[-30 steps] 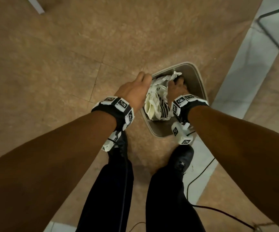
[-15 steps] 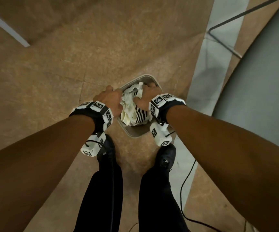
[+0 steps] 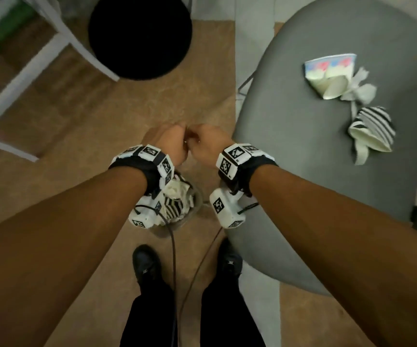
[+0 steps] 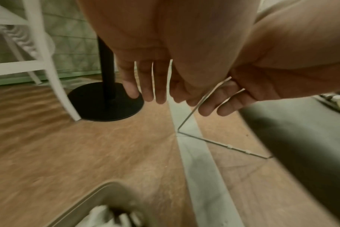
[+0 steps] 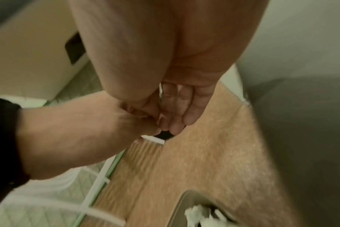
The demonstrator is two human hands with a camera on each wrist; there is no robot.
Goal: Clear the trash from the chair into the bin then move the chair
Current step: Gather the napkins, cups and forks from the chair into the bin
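Note:
The bin (image 3: 198, 198) stands on the floor under my wrists, filled with crumpled paper and a striped cup (image 3: 174, 206). Its rim also shows in the left wrist view (image 4: 99, 188) and the right wrist view (image 5: 184, 198). My left hand (image 3: 167, 139) and right hand (image 3: 208, 141) hover above it, touching each other. Their fingers hang relaxed and hold nothing (image 4: 155, 92) (image 5: 175, 116). To the right is the grey chair (image 3: 302, 171). On its seat lie a crushed patterned paper cup (image 3: 327, 73), a crumpled tissue (image 3: 360, 92) and a striped cup (image 3: 372, 128).
A black round stand base (image 3: 139, 33) sits on the floor ahead, with a white frame (image 3: 52, 48) to its left. The chair's thin wire leg (image 4: 184, 122) runs along the floor near a pale floor strip. Two cables (image 3: 174, 246) hang by my shoes.
Both hands let go of the paper wad in the bin and rose above it. The view swung up and right, bringing the chair seat and its trash into sight.

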